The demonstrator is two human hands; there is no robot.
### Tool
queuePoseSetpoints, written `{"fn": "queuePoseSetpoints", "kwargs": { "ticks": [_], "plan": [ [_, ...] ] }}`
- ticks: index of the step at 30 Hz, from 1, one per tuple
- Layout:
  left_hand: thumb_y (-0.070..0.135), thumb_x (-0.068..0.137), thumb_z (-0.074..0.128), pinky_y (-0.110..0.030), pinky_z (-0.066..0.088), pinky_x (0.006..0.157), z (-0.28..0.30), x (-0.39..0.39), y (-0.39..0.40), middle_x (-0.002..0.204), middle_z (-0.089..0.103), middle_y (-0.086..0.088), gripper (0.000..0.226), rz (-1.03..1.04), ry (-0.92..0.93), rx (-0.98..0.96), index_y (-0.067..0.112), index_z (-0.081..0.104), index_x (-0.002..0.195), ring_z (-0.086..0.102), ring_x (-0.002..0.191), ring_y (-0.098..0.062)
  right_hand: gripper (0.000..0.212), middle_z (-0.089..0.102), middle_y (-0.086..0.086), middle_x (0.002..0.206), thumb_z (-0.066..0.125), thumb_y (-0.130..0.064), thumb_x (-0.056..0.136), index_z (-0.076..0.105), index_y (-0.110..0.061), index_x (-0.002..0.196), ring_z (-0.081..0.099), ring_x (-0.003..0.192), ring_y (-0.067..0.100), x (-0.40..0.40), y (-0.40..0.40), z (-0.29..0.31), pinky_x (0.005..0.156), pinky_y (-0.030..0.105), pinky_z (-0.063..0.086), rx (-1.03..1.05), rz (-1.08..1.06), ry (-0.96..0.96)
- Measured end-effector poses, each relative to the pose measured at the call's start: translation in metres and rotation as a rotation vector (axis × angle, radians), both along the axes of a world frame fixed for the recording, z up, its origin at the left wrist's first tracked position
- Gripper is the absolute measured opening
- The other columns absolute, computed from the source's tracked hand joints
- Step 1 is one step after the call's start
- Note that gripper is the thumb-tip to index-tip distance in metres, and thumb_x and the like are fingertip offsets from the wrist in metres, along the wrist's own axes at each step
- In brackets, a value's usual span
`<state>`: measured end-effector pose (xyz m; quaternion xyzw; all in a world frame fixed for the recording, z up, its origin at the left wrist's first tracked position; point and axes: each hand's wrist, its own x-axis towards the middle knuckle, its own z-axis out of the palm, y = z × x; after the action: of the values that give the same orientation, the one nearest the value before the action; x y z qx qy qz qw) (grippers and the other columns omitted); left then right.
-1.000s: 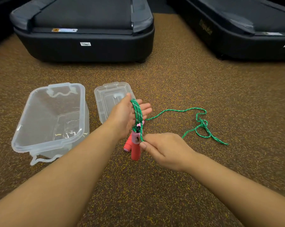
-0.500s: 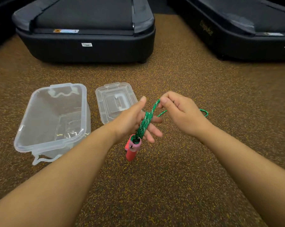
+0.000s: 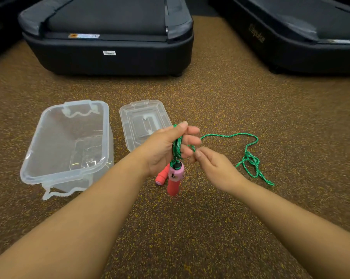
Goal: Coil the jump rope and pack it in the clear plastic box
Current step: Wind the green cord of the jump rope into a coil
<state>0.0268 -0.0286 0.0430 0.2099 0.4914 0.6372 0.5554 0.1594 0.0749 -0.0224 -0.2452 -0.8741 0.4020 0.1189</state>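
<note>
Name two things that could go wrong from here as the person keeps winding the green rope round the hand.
1. The loose rope on the floor ends in a tangle; pulled in as it is, it may tighten into a knot.
2. The coils sit on the left hand with the pink handles dangling below; their weight could drag loops off the fingers before they reach the clear box.

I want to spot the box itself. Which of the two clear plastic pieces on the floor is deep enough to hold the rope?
The left piece, the clear box: tall walls, open top. The lid beside it is flat.
</note>
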Motion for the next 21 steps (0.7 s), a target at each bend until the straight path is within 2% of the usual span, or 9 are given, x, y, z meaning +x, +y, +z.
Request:
{"fn": "queuePoseSetpoints", "kwargs": {
  "ticks": [5,10,13,15,17,19,21],
  "plan": [
    [0.035,0.1,0.036,-0.021,0.049,0.065,-0.005,-0.004,0.005,0.084,0.077,0.002,0.033,0.153,0.025,-0.031,0.013,0.059,0.109,0.067,0.057,-0.006,0.032,0.058,-0.004,0.069,0.031,-0.048,0.093,0.057,-0.03,0.09,0.054,0.069,0.018,0.001,-0.017,-0.002,0.072,0.042,0.048,0.089,0.085,-0.13],
    [0.033,0.102,0.026,-0.026,0.049,0.075,-0.008,-0.003,0.008,0.097,0.07,-0.005,0.047,0.195,-0.001,-0.09,0.004,0.043,0.134,0.071,0.069,-0.01,0.032,0.049,-0.013,0.063,0.031,-0.045,0.094,0.058,-0.026,0.093,0.054,0.073,0.018,0.002,-0.028,0.011,0.072,0.039,0.048,0.177,0.192,-0.127],
    [0.038,0.102,0.018,-0.027,0.049,0.077,-0.008,-0.003,0.008,0.102,0.069,-0.008,0.054,0.187,0.045,-0.117,0.004,0.04,0.138,0.069,0.081,-0.015,0.029,0.044,-0.018,0.061,0.035,-0.042,0.096,0.059,-0.026,0.093,0.056,0.077,0.02,0.003,-0.033,0.019,0.071,0.036,0.047,0.222,0.232,-0.106],
    [0.042,0.102,0.014,-0.028,0.05,0.08,-0.008,-0.005,0.008,0.106,0.069,-0.011,0.059,0.17,0.1,-0.138,0.004,0.041,0.138,0.068,0.086,-0.018,0.027,0.044,-0.02,0.059,0.037,-0.041,0.097,0.06,-0.026,0.092,0.049,0.07,0.012,0.005,-0.035,0.023,0.068,0.034,0.045,0.226,0.239,-0.083],
    [0.046,0.1,0.009,-0.031,0.049,0.086,-0.009,-0.007,0.008,0.109,0.068,-0.014,0.064,0.141,0.143,-0.155,0.004,0.039,0.139,0.068,0.09,-0.021,0.03,0.047,-0.017,0.06,0.036,-0.044,0.095,0.059,-0.026,0.091,0.047,0.069,0.009,0.005,-0.035,0.028,0.069,0.037,0.047,0.228,0.24,-0.048],
    [0.049,0.099,0.005,-0.033,0.049,0.092,-0.011,-0.007,0.007,0.112,0.067,-0.017,0.069,0.106,0.179,-0.169,0.004,0.038,0.14,0.067,0.092,-0.024,0.033,0.051,-0.015,0.065,0.034,-0.046,0.092,0.058,-0.024,0.091,0.052,0.07,0.012,0.005,-0.034,0.034,0.07,0.042,0.049,0.22,0.233,-0.007],
    [0.051,0.098,0.003,-0.027,0.053,0.086,-0.012,-0.007,0.006,0.117,0.066,-0.02,0.071,0.075,0.214,-0.181,0.005,0.04,0.138,0.067,0.092,-0.024,0.033,0.062,-0.016,0.077,0.035,-0.047,0.09,0.06,-0.026,0.091,0.061,0.08,0.012,0.004,-0.03,0.038,0.075,0.042,0.05,0.185,0.22,0.037]
  ]
}}
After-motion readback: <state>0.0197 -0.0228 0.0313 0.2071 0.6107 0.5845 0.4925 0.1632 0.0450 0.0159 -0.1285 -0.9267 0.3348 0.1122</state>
